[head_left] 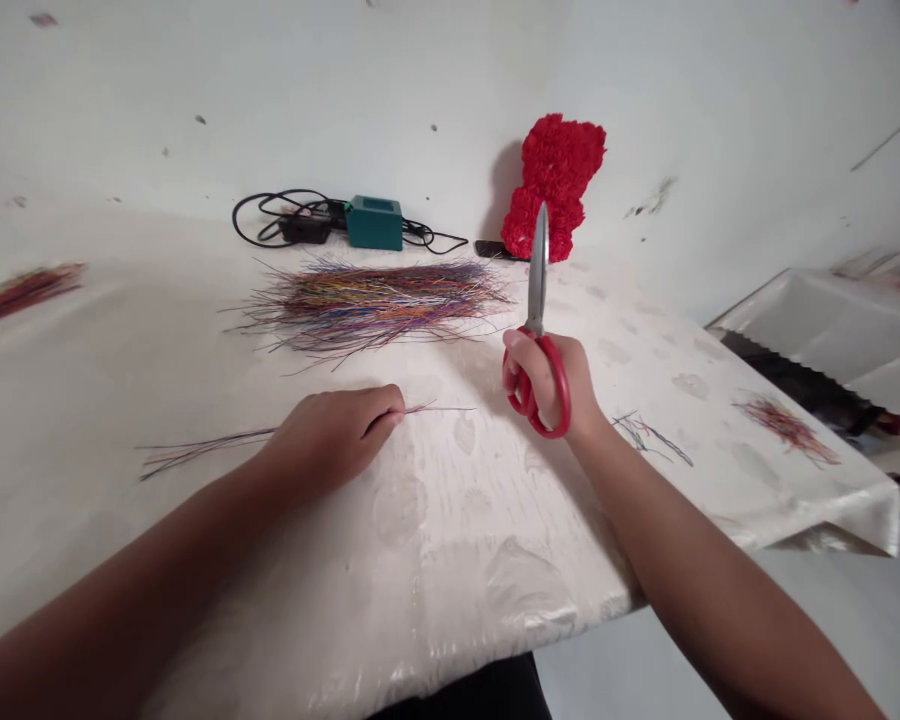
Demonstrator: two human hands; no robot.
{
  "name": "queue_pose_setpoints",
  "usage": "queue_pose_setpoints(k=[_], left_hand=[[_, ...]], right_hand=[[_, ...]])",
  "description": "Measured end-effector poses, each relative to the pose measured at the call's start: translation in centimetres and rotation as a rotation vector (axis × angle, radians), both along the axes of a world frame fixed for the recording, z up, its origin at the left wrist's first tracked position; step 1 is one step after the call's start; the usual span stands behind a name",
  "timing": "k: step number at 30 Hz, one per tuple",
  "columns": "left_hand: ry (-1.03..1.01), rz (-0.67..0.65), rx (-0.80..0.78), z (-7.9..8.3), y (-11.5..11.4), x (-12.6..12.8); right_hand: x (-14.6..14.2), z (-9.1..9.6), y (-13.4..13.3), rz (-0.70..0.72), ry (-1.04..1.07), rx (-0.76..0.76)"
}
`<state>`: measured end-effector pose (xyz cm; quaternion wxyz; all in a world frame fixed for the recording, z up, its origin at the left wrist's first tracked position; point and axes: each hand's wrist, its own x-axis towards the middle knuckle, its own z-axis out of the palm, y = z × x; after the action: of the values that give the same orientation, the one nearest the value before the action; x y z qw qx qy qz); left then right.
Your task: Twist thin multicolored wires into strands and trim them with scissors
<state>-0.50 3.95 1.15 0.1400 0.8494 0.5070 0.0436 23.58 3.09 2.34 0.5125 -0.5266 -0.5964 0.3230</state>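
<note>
My left hand (345, 428) is closed around a few thin coloured wires (210, 446). Their longer ends stick out to the left of the fist, and short ends poke out past the thumb on the right. Scissors with red handles (557, 388) are in my right hand (570, 375), blades pointing up and together, raised over the table apart from the wires. Behind both hands lies a large loose bundle of multicoloured wires (390, 305), its ends splayed at either side.
A plastic-covered table (450, 580) ends in front of me. At the back are a teal box (375, 222), black cables (270, 215) and a red flower-covered bear figure (555, 180). Wire scraps (787, 428) lie at right, another wire bundle (26, 292) at far left.
</note>
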Motion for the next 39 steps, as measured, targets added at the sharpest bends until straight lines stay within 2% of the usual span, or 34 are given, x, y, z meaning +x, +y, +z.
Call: queue_pose_setpoints(k=[4,9,12,15,19,25,30,34,37,39], left_hand=[[-0.033,-0.033,0.043,-0.5,0.1,-0.4],[-0.065,-0.059,0.078,-1.0,0.1,-0.7],[-0.067,-0.067,0.11,-1.0,0.1,-0.7],[-0.077,-0.063,0.139,-0.9,-0.1,-0.7],[-0.114,-0.036,0.142,-0.4,-0.4,-0.6],[-0.202,-0.092,0.157,0.0,-1.0,-0.5],[-0.223,-0.155,0.263,0.1,-1.5,-0.6],[-0.219,-0.24,0.339,0.0,-1.8,-0.6],[-0.202,-0.321,0.378,-0.1,-2.0,-0.5],[-0.19,-0.36,0.414,-0.1,-2.2,-0.3]], right_hand=[[0.4,-0.1,0.5,-0.002,-0.029,-0.034],[0.3,1.6,0.4,0.079,0.016,-0.094],[0.4,2.2,0.5,0.129,-0.011,-0.077],[0.8,1.5,1.0,0.186,-0.039,-0.025],[1.3,-0.2,1.8,0.259,0.054,0.069],[1.9,-0.7,1.8,0.185,0.147,0.141],[1.5,0.4,0.7,0.118,-0.017,0.153],[0.6,1.6,-0.9,0.008,-0.246,0.06],[-0.1,1.9,-1.8,0.028,-0.296,0.078],[-0.6,1.8,-2.1,0.094,-0.317,0.058]])
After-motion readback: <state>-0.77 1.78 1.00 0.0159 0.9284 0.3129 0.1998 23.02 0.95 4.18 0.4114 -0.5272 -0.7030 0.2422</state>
